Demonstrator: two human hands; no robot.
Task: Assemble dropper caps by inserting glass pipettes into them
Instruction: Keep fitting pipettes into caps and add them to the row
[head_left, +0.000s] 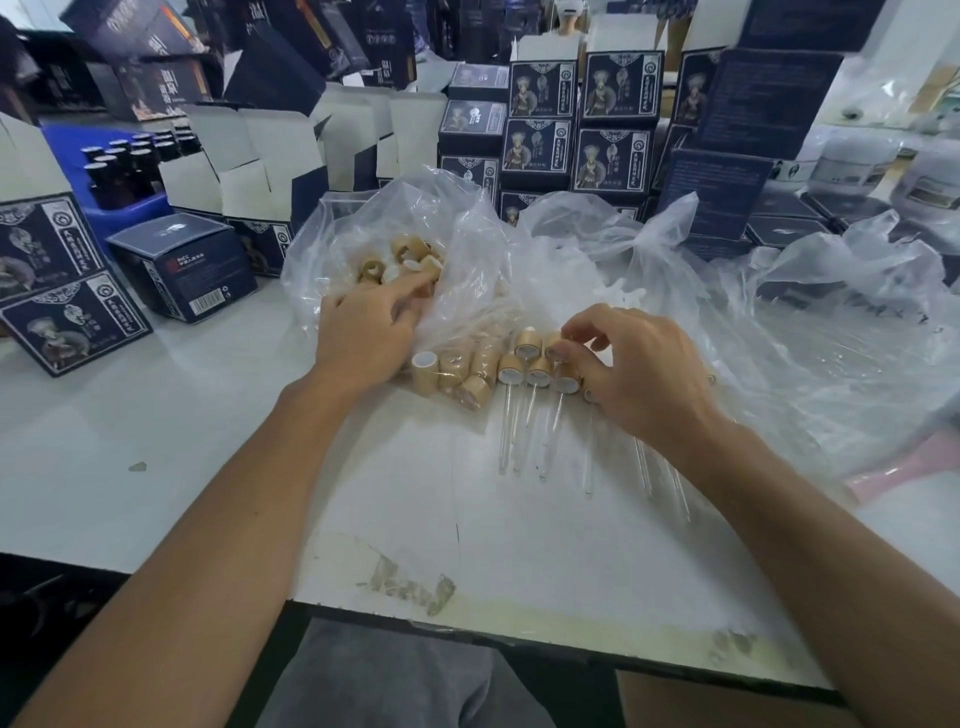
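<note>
Several bamboo-coloured dropper caps (452, 371) lie in a cluster on the white table. Three assembled droppers (537, 371) lie beside them, their glass pipettes (550, 441) pointing toward me. More loose caps (410, 257) sit inside a clear plastic bag (363, 228). My left hand (371, 332) reaches into that bag's opening, fingers curled at the plastic near the caps; whether it holds one is hidden. My right hand (639, 369) pinches a cap (553, 343) at the right end of the cluster. Further pipettes (644, 467) lie under my right wrist.
Crumpled clear plastic bags (779, 312) cover the right side of the table. Dark blue printed boxes (576, 119) stack behind, and open cartons (249, 166) stand at the back left. Brown bottles (124, 161) fill a blue crate. The table (156, 441) edge runs close to my body.
</note>
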